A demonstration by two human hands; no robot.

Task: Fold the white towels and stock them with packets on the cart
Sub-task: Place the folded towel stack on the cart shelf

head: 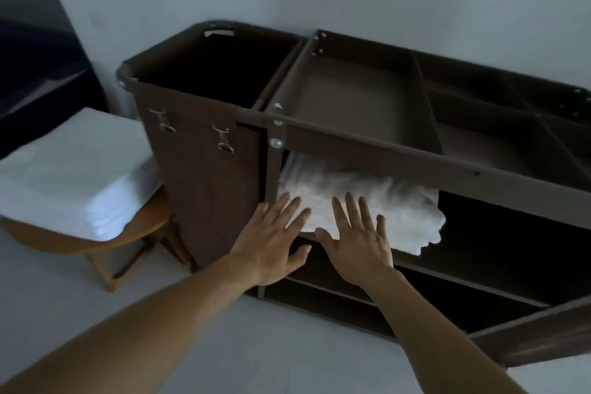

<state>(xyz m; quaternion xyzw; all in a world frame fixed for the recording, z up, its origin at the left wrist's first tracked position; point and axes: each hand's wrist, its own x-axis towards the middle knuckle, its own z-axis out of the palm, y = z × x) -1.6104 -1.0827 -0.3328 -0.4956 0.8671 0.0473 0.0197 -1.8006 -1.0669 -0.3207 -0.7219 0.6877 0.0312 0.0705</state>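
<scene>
A folded white towel (377,201) lies on the upper shelf of the brown cart (415,166), its front edge hanging slightly over the shelf lip. My left hand (271,240) is flat with fingers spread, its fingertips touching the towel's left front edge. My right hand (358,243) is also flat and spread, fingertips resting on the towel's front. Neither hand holds anything. A stack of folded white towels (73,176) rests on a round wooden stool (105,243) at the left. No packets are visible.
The cart's top tray (358,102) has divided compartments to the right. A brown laundry bag (204,144) hangs on the cart's left end. Lower shelves (479,269) are dark. The cart stands against a pale wall on a light floor.
</scene>
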